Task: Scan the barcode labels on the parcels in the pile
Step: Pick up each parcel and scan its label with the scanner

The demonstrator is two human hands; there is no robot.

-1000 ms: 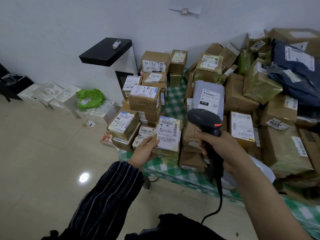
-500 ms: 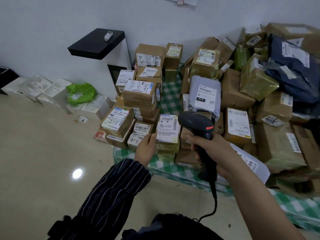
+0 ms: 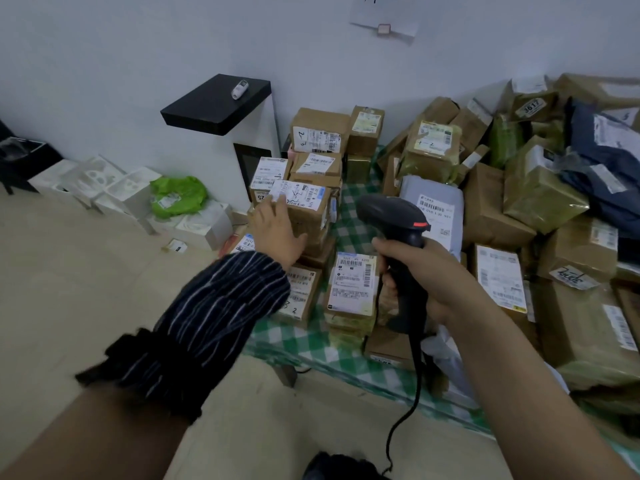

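Left hand [image 3: 277, 230] is out flat with the fingers spread and loose, clasping nothing. Its fingertips lie on the near edge of the label [image 3: 301, 195] on top of a stacked brown box [image 3: 311, 220], and the thumb is splayed on the box's front face. The hand is blurred, so exact contact is unclear. It is probably steadying or turning the box so the barcode faces the reader.

Right hand [image 3: 426, 271] is clenched round the handle of the black scanner [image 3: 391, 216]. I can't tell if the trigger is pressed. The scanner head sits above the right knuckles, nose pointing away toward the stack. The upright pistol grip likely keeps the window ready to tip onto a label. The cord [image 3: 412, 393] hangs down from below the fist.

A small box [image 3: 353, 285] sits just left of the right fingers, its white label up and readable. A grey bag [image 3: 433, 206] lies past the scanner head, label up. The rest of the pile [image 3: 519, 202] spreads right of the right hand on a checked cloth [image 3: 311, 344].

The step looks like lining up the next label. I can't tell which parcels are already scanned.
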